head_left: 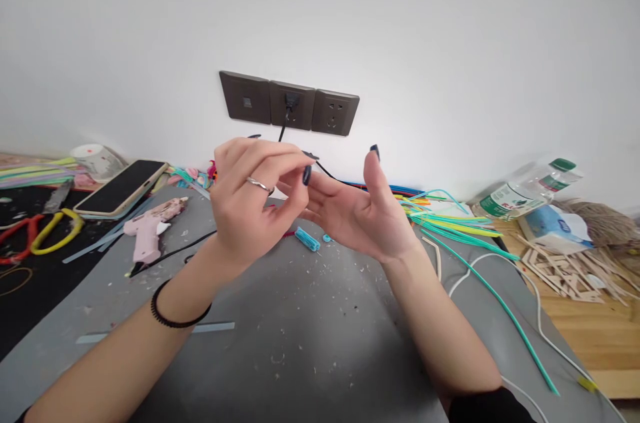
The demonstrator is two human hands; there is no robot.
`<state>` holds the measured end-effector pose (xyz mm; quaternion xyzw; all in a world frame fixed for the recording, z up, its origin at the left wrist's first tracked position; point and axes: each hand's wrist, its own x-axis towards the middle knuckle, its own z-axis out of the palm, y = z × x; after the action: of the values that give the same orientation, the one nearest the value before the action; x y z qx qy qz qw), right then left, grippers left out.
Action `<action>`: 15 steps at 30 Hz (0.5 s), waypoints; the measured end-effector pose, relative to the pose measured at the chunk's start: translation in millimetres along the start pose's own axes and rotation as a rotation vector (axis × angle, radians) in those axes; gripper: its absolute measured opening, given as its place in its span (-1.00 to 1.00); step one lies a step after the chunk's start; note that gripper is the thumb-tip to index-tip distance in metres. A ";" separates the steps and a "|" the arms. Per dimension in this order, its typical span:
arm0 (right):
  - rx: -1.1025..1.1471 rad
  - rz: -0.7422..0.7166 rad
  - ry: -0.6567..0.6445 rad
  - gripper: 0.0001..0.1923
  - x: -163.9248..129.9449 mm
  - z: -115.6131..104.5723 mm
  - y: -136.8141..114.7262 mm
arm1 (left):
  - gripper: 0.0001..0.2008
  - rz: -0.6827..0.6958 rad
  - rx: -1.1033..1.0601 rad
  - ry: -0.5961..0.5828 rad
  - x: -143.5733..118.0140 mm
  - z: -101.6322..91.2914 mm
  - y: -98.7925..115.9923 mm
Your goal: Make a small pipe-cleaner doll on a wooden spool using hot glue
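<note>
Both hands hover together above the table. The left hand pinches something too small to make out against the open right hand. A blue roll lies finished just below; green strips wait unused.

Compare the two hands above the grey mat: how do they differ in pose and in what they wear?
The left hand shows its back, fingers curled and pinched at the tips; the right hand lies palm up, open, fingers spread. The left hand wears a silver ring and a black wrist band; the right hand shows neither. Whether the left hand pinches something cannot be told. Both have dark painted nails and hang over the grey mat.
</note>
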<state>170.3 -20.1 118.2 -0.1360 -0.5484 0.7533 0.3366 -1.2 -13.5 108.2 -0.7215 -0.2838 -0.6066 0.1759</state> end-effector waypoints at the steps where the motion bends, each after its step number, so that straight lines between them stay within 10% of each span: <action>1: 0.012 0.007 -0.016 0.05 -0.7 0.6 -0.9 | -0.73 -0.018 -0.023 -0.011 1.3 -1.4 1.1; 15: -0.011 0.049 -0.180 0.23 -0.5 -9.4 7.1 | -0.91 -0.035 -0.234 -0.267 2.7 -4.5 7.0</action>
<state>173.5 -14.7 108.2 -0.0830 -0.5772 0.7673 0.2668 -0.1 -21.1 112.4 -0.8062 -0.2447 -0.5372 0.0410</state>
